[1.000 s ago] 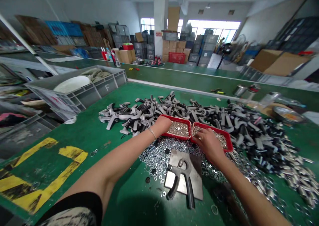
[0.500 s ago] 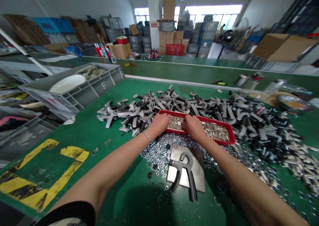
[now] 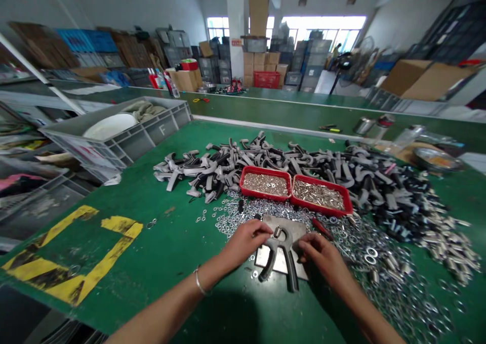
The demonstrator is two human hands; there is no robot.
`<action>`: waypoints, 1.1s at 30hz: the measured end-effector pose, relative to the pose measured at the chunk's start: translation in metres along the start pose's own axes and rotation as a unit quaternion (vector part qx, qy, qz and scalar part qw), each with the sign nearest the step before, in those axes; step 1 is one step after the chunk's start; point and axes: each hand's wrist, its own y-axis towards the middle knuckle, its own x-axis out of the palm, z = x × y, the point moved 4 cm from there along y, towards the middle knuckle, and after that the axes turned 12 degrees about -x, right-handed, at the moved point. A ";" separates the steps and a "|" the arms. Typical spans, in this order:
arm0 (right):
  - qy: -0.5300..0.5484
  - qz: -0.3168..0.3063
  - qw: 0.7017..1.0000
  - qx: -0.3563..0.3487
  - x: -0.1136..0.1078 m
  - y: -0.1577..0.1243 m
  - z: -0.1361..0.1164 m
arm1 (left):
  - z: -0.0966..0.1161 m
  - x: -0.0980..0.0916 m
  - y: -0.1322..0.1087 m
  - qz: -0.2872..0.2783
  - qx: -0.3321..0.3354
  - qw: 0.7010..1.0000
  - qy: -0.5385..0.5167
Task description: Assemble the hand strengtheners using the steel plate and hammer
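A grey plier-like tool (image 3: 281, 243) with two black-lined handles lies on a flat metal plate (image 3: 301, 228). A small metal cylinder (image 3: 277, 232) sits in the curve of its jaws. At the jaws' left side, my left hand (image 3: 248, 239) is closed in a pinch, its fingertips touching or very close to the tool. My right hand (image 3: 321, 255) is closed, fingers curled, by the plate's right edge beside the tool. What either pinch holds is too small or hidden. Two red trays stand behind the plate: the left tray (image 3: 251, 196) holds tiny parts, the right tray (image 3: 336, 213) small pins.
Loose metal rings (image 3: 228, 221) are spread around the plate. A long heap of grey and black tool parts (image 3: 216, 169) lies behind the trays. Metal cylinders (image 3: 451, 250) pile up at right. A grey crate (image 3: 152, 131) stands at the left, beyond yellow-black tape (image 3: 56, 275).
Both hands have come back from the red trays, down toward me to the tool on the plate. The left hand is now at its jaws, the right hand at its right side.
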 end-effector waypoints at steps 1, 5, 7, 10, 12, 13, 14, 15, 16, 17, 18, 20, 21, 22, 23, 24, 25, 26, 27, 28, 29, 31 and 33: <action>0.012 -0.001 1.000 0.010 0.004 -0.010 0.006 | 0.000 0.007 -0.006 -0.006 -0.009 1.000 -0.001; 0.039 -0.007 0.999 0.003 0.013 -0.029 0.009 | 0.009 0.022 -0.009 -0.014 0.018 0.996 0.086; 0.024 -0.018 1.000 -0.006 0.014 -0.030 0.006 | 0.016 0.027 -0.006 0.004 0.059 0.979 0.196; -0.049 -0.032 0.997 -0.040 0.015 -0.026 0.002 | 0.021 0.035 -0.003 0.037 0.100 0.937 0.332; -0.100 -0.023 0.992 -0.073 0.017 -0.020 -0.001 | 0.021 0.040 -0.003 0.048 0.127 0.912 0.388; -0.121 -0.015 0.988 -0.092 0.019 -0.017 -0.002 | 0.020 0.043 -0.003 0.050 0.143 0.899 0.411; -0.139 -0.007 0.984 -0.112 0.021 -0.013 -0.003 | 0.019 0.045 -0.003 0.051 0.160 0.887 0.431; -0.158 -0.002 0.978 -0.137 0.023 -0.010 -0.005 | 0.018 0.047 -0.003 0.050 0.179 0.874 0.448; -0.178 -0.001 0.970 -0.165 0.026 -0.006 -0.007 | 0.017 0.049 -0.004 0.050 0.197 0.863 0.462; -0.195 -0.002 0.962 -0.192 0.029 -0.003 -0.008 | 0.016 0.050 -0.005 0.049 0.213 0.854 0.472; -0.209 -0.007 0.953 -0.217 0.032 -0.001 -0.009 | 0.014 0.050 -0.007 0.047 0.225 0.848 0.478; -0.234 -0.020 0.937 -0.257 0.037 0.003 -0.008 | 0.012 0.049 -0.008 0.045 0.233 0.848 0.474; -0.245 -0.026 0.930 -0.274 0.038 0.003 -0.006 | 0.012 0.049 -0.009 0.045 0.228 0.855 0.464; -0.256 -0.030 0.923 -0.287 0.039 0.004 -0.005 | 0.011 0.048 -0.009 0.046 0.218 0.864 0.451; -0.267 -0.034 0.915 -0.299 0.040 0.004 -0.004 | 0.011 0.047 -0.008 0.046 0.207 0.873 0.440; -0.278 -0.037 0.909 -0.309 0.040 0.003 -0.003 | 0.011 0.047 -0.007 0.045 0.197 0.879 0.432; -0.289 -0.041 0.902 -0.318 0.040 0.003 -0.002 | 0.011 0.047 -0.007 0.044 0.191 0.882 0.429; -0.301 -0.044 0.895 -0.326 0.041 0.003 -0.002 | 0.011 0.047 -0.007 0.041 0.189 0.883 0.428; -0.312 -0.048 0.889 -0.333 0.041 0.003 -0.003 | 0.012 0.048 -0.007 0.036 0.190 0.882 0.429; -0.324 -0.050 0.882 -0.339 0.042 0.002 -0.004 | 0.012 0.048 -0.008 0.031 0.191 0.884 0.425; -0.336 -0.051 0.875 -0.345 0.043 0.003 -0.004 | 0.012 0.047 -0.009 0.025 0.189 0.890 0.414; -0.360 -0.052 0.862 -0.354 0.045 0.003 -0.006 | 0.011 0.043 -0.013 0.013 0.172 0.915 0.365; -0.382 -0.055 0.849 -0.361 0.048 0.004 -0.006 | 0.008 0.036 -0.015 0.002 0.137 0.946 0.293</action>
